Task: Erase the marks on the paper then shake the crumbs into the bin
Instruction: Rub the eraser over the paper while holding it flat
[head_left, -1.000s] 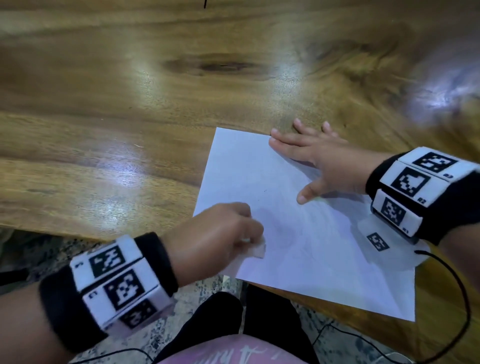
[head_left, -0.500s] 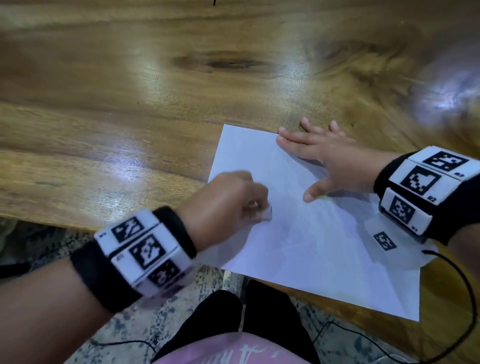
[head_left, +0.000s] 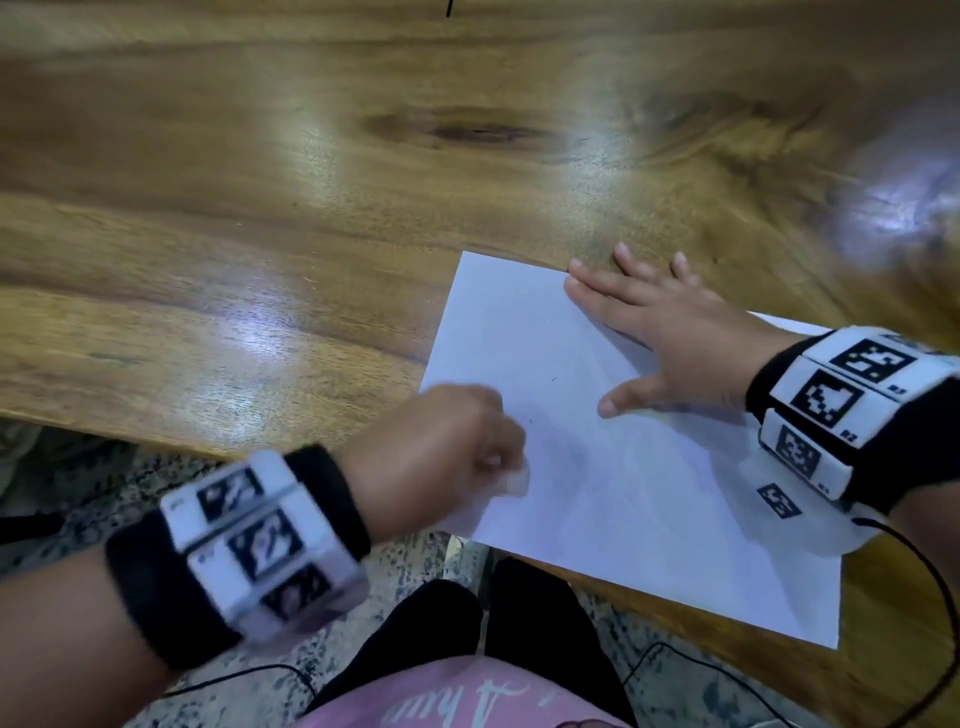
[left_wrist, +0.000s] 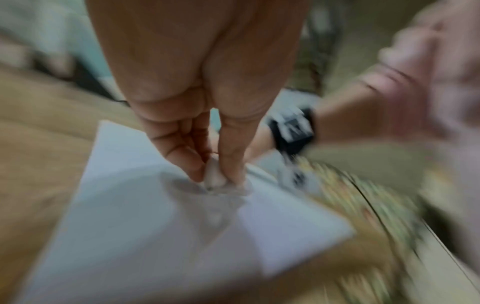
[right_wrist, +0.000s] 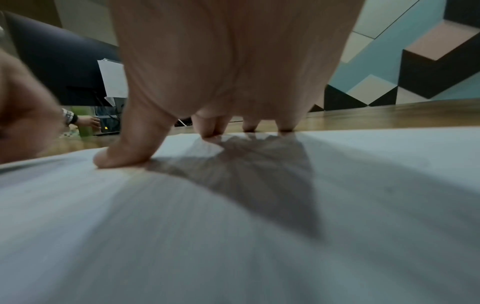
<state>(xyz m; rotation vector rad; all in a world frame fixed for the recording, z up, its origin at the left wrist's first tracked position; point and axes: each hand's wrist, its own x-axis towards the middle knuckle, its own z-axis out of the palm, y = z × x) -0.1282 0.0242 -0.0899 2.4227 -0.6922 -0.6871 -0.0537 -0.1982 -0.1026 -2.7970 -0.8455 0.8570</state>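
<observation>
A white sheet of paper (head_left: 623, 467) lies at the near edge of the wooden table, its front corner hanging over the edge. My left hand (head_left: 447, 447) pinches a small whitish eraser (head_left: 514, 480) and presses it on the paper's left part; the left wrist view shows the eraser (left_wrist: 214, 174) between thumb and fingers, blurred. My right hand (head_left: 670, 338) lies flat with straight fingers on the paper's far right part, thumb spread, holding the sheet (right_wrist: 233, 226) down. Faint small marks (head_left: 530, 421) show near the eraser. No bin is in view.
The wooden table (head_left: 311, 208) stretches wide to the left and back. Below the front edge are a speckled floor (head_left: 78, 483), my dark-clothed legs (head_left: 493, 623) and a black cable (head_left: 924, 597) from the right wristband. Another person's hand (right_wrist: 85, 121) shows far off.
My left hand with the eraser slid up the paper and then back down toward the near edge, a rubbing stroke. The right hand stayed flat on the sheet.
</observation>
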